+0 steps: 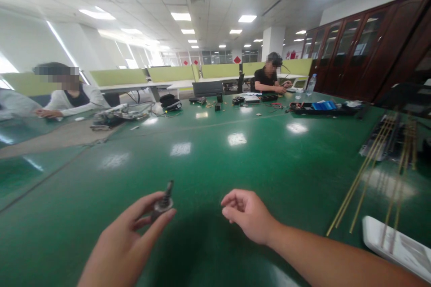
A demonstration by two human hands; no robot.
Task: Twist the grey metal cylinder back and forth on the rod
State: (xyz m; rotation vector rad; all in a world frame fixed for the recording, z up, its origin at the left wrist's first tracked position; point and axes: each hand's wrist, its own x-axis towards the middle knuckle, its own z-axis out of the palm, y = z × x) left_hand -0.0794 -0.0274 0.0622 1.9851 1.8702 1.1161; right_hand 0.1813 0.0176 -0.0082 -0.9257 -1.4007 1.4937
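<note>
Containers: at the far right, a long black tray holds a bright blue, film-like item; its other contents are too small to make out. A clear plastic bottle stands upright just beyond it; fill level cannot be told.

Edges and room: the glossy green tabletop stretches from both hands to a far row of small items, ceiling lights mirrored in it. A seam crosses its far part; another runs down the left. Near right, a white, round-cornered flat object and long, thin brass-coloured rods bound the right arm's side.

Counts: one small dark metal part with a slim ridged shaft and pale round collar, held above the near table by the left hand, pinched between thumb and fingers, shaft upward and slightly tilted. One right hand, half curled, thumb near the fingers, apart from the part; no object shows in its grasp. Two co-workers sit beyond: one person far left, another far right.
</note>
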